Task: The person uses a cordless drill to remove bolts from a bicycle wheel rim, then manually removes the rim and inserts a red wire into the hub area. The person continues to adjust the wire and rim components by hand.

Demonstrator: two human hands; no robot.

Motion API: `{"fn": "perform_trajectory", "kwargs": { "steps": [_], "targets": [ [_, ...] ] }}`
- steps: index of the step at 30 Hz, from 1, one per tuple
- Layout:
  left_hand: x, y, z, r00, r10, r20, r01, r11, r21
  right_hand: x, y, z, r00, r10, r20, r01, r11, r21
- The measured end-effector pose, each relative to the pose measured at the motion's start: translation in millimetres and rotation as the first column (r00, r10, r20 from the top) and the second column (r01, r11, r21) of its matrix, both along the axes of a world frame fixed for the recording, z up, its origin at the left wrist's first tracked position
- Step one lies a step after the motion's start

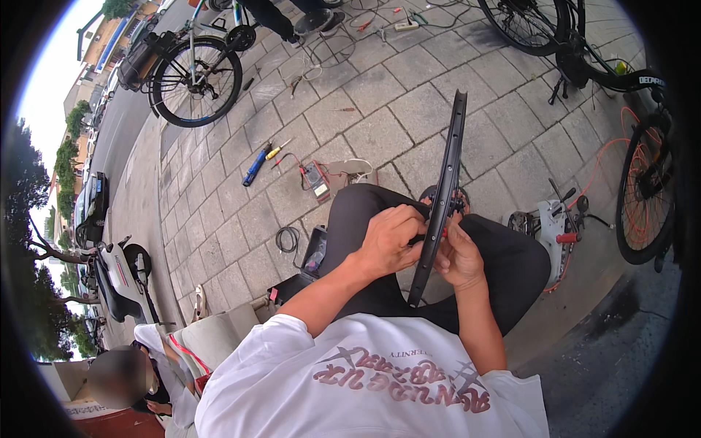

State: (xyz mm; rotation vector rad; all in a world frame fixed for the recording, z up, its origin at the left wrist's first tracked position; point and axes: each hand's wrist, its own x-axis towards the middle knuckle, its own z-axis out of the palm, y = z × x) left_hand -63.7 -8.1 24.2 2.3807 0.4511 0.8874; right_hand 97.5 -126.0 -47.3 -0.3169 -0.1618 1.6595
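A bare black bicycle wheel rim (447,168), with holes along its outer face, stands upright above my lap, seen almost edge-on. My left hand (393,239) is at the rim's left side, its fingers curled in and their tips partly hidden by the rim. On the right side, my right hand (461,255) pinches a small red piece (444,232) against the rim with thumb and fingers. What kind of piece it is, I cannot make out. The wheel's middle is mostly hidden behind the rim and my hands.
Ahead on the paving lie a multimeter (318,181), a blue tool (255,166) and a yellow screwdriver (274,152). An open black case (315,250) and a coiled cable (288,239) are by my left knee. Bicycles (196,80) stand around; a person (157,372) sits lower left.
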Motion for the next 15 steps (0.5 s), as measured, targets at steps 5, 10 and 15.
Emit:
{"fn": "perform_trajectory", "kwargs": {
  "steps": [5, 10, 15],
  "targets": [
    [0.0, -6.7, -1.7, 1.000, -0.004, -0.028, 0.000, 0.992, -0.127, 0.9, -3.1, 3.1, 0.998, -0.038, 0.046, 0.043, 0.993, -0.113],
    [-5.1, -4.6, 11.1, 0.998, 0.002, -0.057, -0.008, 0.993, -0.120, 0.6, 11.7, 24.1, 0.999, -0.032, 0.034, 0.040, 0.962, -0.270],
    [-0.9, 0.6, 5.9, 1.000, 0.019, -0.006, -0.019, 1.000, -0.004, 4.8, 26.8, 42.8, 0.992, 0.089, 0.088, -0.044, 0.908, -0.417]
  ]
}}
